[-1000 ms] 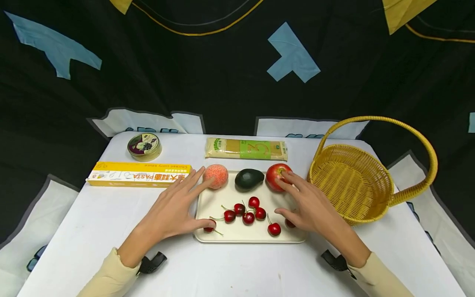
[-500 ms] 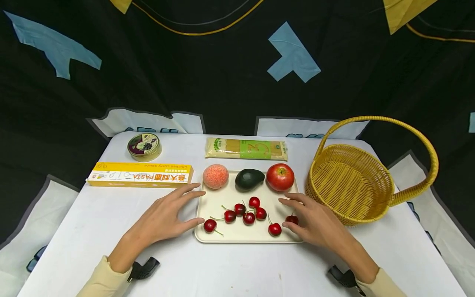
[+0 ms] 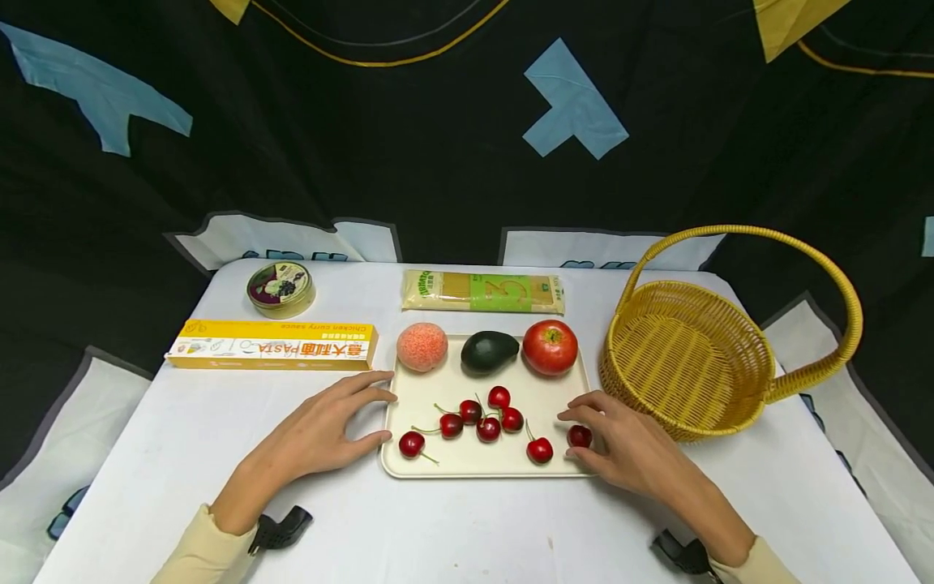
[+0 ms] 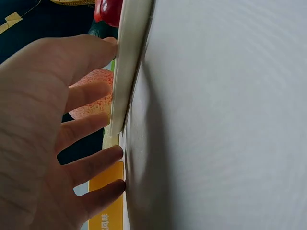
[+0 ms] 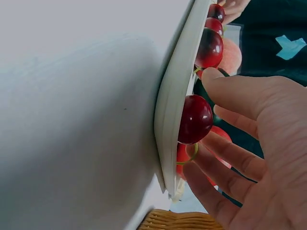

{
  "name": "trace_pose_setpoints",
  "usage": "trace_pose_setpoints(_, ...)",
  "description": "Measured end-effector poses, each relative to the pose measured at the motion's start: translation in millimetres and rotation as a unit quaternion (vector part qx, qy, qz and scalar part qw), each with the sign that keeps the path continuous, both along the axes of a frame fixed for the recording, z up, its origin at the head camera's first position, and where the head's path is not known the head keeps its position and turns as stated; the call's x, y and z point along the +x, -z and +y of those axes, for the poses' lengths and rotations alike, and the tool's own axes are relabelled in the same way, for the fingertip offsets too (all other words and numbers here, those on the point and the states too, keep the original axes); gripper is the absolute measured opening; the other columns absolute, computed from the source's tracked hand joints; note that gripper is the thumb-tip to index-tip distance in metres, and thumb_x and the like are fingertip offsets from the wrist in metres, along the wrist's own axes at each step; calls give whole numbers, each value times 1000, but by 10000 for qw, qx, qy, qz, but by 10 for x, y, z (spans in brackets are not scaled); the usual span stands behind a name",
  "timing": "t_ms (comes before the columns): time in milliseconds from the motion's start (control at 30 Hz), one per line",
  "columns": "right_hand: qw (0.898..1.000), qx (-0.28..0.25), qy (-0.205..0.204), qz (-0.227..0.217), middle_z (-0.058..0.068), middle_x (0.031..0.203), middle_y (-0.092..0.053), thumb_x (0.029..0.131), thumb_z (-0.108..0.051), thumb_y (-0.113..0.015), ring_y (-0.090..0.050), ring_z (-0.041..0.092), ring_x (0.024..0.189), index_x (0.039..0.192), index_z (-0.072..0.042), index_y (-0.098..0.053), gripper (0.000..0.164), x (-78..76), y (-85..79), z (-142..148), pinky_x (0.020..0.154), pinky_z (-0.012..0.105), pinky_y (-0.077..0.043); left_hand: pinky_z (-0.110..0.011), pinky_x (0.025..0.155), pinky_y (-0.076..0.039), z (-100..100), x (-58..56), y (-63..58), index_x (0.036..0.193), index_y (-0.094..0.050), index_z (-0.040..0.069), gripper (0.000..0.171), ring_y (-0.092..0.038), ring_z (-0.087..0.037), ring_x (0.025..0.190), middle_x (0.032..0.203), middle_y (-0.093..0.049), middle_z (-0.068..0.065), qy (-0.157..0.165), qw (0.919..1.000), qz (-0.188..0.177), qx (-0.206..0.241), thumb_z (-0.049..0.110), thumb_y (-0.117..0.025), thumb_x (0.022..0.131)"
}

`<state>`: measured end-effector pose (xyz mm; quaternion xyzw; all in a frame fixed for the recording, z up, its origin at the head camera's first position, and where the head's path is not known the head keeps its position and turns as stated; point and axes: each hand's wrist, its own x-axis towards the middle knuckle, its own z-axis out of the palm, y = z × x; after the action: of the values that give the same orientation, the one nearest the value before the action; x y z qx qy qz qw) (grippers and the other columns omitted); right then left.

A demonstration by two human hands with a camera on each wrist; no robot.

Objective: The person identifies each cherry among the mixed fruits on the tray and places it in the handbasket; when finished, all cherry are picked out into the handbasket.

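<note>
A cream tray lies on the white table, with several red cherries scattered over its front part. Along its back edge sit a speckled pinkish peach, a dark green avocado and a red apple. My left hand is at the tray's left side, fingers spread; its thumb tip appears to touch the rim in the left wrist view. Over the right edge, my right hand has thumb and fingers loosely around the rightmost cherry, with gaps visible between them and the fruit.
A yellow wicker basket with a tall handle stands right of the tray. Behind the tray lies a pasta packet. Toward the left are a yellow-and-white pasta box and a round tin.
Both hands have drawn back from the peach and apple toward me and outward. The left has come to the tray's left edge, the right to the rightmost cherry. The fruit appears unmoved.
</note>
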<state>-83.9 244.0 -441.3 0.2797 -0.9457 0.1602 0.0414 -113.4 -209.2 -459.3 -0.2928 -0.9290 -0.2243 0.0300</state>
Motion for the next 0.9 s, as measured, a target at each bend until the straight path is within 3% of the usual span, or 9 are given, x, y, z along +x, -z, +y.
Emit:
trace_pose_setpoints(200,9999,101,-52,-59,-4,124,-70,84,-28,-94,-68,9,100,124,-24,-78,43,24,7,38,78,32,-60,-53,113,-50,-19,-3,21,127,-75,22,43,-57,-29,142,158,-58,0,38,10000,25,1,40,-87,90)
trace_pose_setpoints(467,9997,224,-29,-97,-4,115,-73,86,-24,-93,-65,6,92,121,-21,-79,37,46,4,64,75,30,-60,-54,113,-51,-29,-10,44,126,-75,23,41,-57,-28,142,157,-58,0,101,9999,57,18,40,-87,90)
trace_pose_setpoints(800,9991,109,-176,359,-3,109,-73,84,-26,-95,-68,7,90,112,-16,-81,33,-52,-153,74,77,32,-64,-53,113,-51,-25,-7,47,125,-75,22,41,-57,-28,142,157,-58,0,90,9999,60,11,40,-87,90)
trace_pose_setpoints(900,9979,-47,-181,626,-3,105,-73,83,-24,-96,-68,9,84,110,-14,-80,33,-92,-225,102,72,30,-63,-54,112,-51,-23,-4,44,125,-75,23,40,-56,-29,143,158,-57,0,78,10000,20,-10,40,-86,91)
